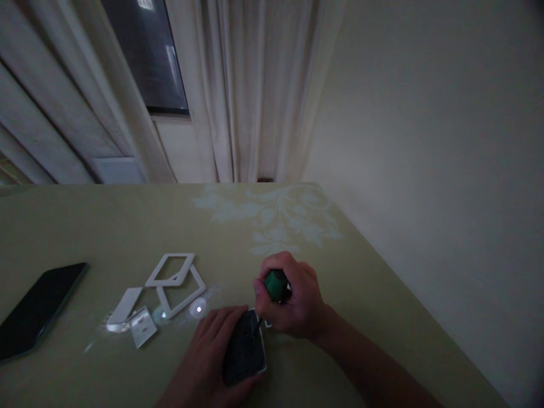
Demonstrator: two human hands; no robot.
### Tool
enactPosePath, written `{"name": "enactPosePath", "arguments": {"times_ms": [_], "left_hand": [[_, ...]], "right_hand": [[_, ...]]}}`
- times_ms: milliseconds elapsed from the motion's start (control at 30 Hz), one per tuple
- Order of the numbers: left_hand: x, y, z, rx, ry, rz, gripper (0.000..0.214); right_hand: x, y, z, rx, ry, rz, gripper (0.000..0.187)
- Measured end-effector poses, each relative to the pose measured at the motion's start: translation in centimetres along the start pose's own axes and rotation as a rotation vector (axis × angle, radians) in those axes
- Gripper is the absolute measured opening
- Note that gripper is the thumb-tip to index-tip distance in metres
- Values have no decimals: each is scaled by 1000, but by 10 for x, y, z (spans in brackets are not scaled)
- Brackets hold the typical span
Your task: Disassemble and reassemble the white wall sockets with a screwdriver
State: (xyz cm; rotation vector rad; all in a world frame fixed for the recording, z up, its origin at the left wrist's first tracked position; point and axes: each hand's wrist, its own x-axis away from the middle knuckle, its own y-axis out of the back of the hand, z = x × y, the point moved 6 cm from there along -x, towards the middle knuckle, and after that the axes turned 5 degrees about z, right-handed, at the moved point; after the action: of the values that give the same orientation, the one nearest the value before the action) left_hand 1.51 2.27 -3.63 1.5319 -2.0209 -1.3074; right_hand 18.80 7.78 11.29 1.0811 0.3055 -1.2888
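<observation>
A screwdriver with a green and black handle is gripped in my right hand, fingers wrapped round it. Its dark shaft slants down to the upper right part of a dark box-like piece with a pale rim. Whether the tip sits in a screw is too dim to tell. My left hand holds this piece on the table, fingers along its left and upper side and thumb at its lower edge. A small white bit shows just beneath my right hand.
Left of my hands lie two white frames, overlapping, a white rocker-like cover and a small white square plate. A dark phone or tablet lies at far left. The table meets the wall on the right; curtains hang behind.
</observation>
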Motion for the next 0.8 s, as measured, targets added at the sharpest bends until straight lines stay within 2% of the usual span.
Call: {"name": "enactPosePath", "arguments": {"times_ms": [200, 300, 367, 433, 533, 600, 700, 800], "left_hand": [[0, -3, 6, 16, -63, 56, 91], [-1, -1, 5, 42, -56, 69, 86], [-3, 1, 3, 55, -45, 79, 82], [-4, 4, -1, 59, -46, 80, 82], [-4, 8, -4, 48, -43, 79, 83], [-4, 8, -4, 45, -34, 81, 85], [-4, 6, -4, 65, -20, 97, 83], [-5, 5, -3, 92, -3, 112, 80]], "right_hand": [[1, -1, 1, -67, 39, 46, 16], [-1, -5, 8, -186, 116, 209, 15], [-3, -7, 11, -186, 110, 308, 22], [-5, -4, 12, -66, 83, 317, 26], [-8, 5, 18, 196, 82, 250, 15], [-10, 9, 22, 295, 78, 266, 25], [-10, 11, 25, 222, 98, 372, 31], [-11, 11, 29, 79, 150, 474, 27]]}}
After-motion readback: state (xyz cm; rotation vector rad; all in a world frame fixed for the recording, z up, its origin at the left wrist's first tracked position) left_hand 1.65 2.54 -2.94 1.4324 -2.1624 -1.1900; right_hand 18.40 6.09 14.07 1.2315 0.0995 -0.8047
